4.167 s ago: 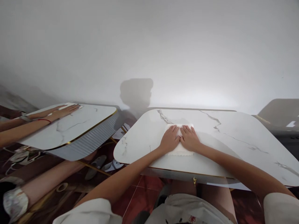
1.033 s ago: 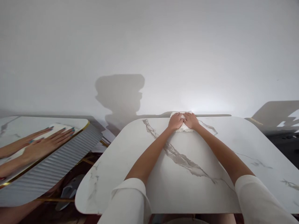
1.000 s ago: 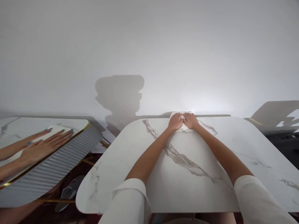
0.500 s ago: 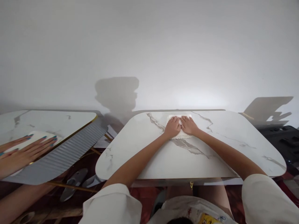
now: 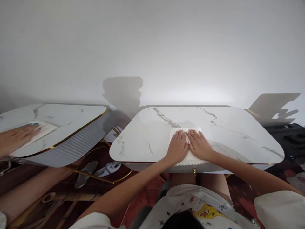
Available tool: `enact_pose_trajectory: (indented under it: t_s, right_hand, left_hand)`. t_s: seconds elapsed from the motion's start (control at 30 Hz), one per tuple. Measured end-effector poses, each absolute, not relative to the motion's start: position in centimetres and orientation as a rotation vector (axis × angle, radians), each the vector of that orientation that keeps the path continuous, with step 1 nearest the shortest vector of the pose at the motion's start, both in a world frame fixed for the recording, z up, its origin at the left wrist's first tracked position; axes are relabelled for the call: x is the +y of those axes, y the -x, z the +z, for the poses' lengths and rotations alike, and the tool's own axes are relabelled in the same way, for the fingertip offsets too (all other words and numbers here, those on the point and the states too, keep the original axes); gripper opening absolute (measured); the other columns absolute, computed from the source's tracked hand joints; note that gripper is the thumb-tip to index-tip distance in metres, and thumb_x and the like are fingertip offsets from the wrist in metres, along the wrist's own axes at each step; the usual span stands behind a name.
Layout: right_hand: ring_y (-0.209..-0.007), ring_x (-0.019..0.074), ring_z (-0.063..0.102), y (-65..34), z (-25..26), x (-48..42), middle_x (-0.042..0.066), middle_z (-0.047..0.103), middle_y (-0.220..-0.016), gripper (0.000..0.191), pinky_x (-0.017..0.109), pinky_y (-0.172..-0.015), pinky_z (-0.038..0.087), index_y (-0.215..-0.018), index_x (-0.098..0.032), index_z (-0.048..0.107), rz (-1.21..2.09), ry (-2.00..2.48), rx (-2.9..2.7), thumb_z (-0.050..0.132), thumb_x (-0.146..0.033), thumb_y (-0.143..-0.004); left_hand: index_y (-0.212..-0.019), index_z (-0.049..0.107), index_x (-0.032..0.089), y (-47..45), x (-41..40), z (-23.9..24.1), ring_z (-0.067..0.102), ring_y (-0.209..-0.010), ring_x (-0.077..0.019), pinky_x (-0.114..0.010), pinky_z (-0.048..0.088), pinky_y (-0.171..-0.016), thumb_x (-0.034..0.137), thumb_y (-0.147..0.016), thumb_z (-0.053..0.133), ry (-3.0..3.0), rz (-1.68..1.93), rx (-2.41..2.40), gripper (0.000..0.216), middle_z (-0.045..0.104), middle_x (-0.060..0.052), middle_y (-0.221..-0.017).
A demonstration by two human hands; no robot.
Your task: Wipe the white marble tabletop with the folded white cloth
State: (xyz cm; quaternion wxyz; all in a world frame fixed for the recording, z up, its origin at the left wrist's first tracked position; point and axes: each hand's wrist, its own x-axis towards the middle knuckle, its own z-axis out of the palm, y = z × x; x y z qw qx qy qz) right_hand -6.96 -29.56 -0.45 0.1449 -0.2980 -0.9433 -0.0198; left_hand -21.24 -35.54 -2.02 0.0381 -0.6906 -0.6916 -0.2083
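Note:
A white folded cloth (image 5: pixel 190 158) lies near the front edge of the white marble table (image 5: pixel 238 136). My left hand (image 5: pixel 177 148) and my right hand (image 5: pixel 199 145) press flat on the cloth, side by side, fingers stretched out and pointing away from me. Most of the cloth is hidden under my hands; its scalloped near edge shows at the table's rim.
A second marble table (image 5: pixel 71 122) with a gold rim stands to the left. Another person's hand (image 5: pixel 16 138) presses a white cloth on it. Slippers (image 5: pixel 100 170) lie on the dark red floor between the tables. A dark object (image 5: pixel 290 140) sits at the right. A white wall is behind.
My hands have drawn the cloth back from the table's far edge to its near edge. The other person's hand has also slid back toward the left on its table.

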Motion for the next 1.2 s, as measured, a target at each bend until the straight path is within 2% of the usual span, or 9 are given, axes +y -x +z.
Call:
enact_pose_trajectory:
  t_s: [0.33,0.47,0.57,0.8,1.2]
  right_hand:
    - [-0.141,0.0222,0.029,0.9,-0.5,-26.1,0.010,0.033,-0.152,0.055,0.046,-0.114,0.025,-0.146,-0.013,0.035,-0.068,0.863,-2.816,0.029,-0.026,-0.093]
    - [-0.141,0.0231,0.027,0.8,0.1,-23.1,0.010,0.032,-0.152,0.056,0.045,-0.114,0.024,-0.146,-0.012,0.035,0.021,0.959,-2.855,0.030,-0.026,-0.092]
    - [-0.139,0.0239,0.031,2.1,0.4,-20.8,0.012,0.038,-0.150,0.055,0.044,-0.113,0.027,-0.144,-0.009,0.038,0.055,1.061,-2.824,0.032,-0.024,-0.091]
    - [-0.136,0.0268,0.036,6.6,-0.2,-14.2,0.014,0.042,-0.147,0.051,0.046,-0.111,0.029,-0.140,-0.007,0.042,-0.037,1.183,-2.654,0.028,-0.020,-0.093]
    - [-0.136,0.0264,0.035,11.4,-0.6,-3.4,0.013,0.041,-0.147,0.051,0.045,-0.112,0.026,-0.140,-0.007,0.042,-0.030,1.131,-2.648,0.027,-0.023,-0.094]
  left_hand:
    - [-0.140,0.039,0.018,16.4,-32.2,-1.0,0.024,-0.143,-0.0291,-0.046,0.026,-0.114,0.032,-0.085,0.043,2.269,-0.793,-2.357,0.057,0.032,-0.010,-0.153]
    - [-0.131,0.047,0.018,16.1,-28.7,0.2,0.030,-0.139,-0.0279,-0.044,0.029,-0.112,0.027,-0.085,0.040,2.281,-0.774,-2.425,0.047,0.040,-0.011,-0.148]
    - [-0.124,0.051,0.016,16.3,-26.1,0.8,0.034,-0.136,-0.0261,-0.042,0.030,-0.111,0.021,-0.086,0.038,2.262,-0.771,-2.377,0.040,0.046,-0.012,-0.142]
    - [-0.121,0.051,0.016,19.0,-19.1,0.0,0.040,-0.130,-0.0239,-0.039,0.032,-0.108,0.016,-0.089,0.038,2.164,-0.704,-2.093,0.034,0.051,-0.012,-0.134]
    - [-0.109,0.056,0.016,23.2,-9.7,0.2,0.050,-0.116,-0.0214,-0.034,0.037,-0.101,0.013,-0.088,0.038,2.062,-0.763,-2.087,0.028,0.060,-0.010,-0.118]
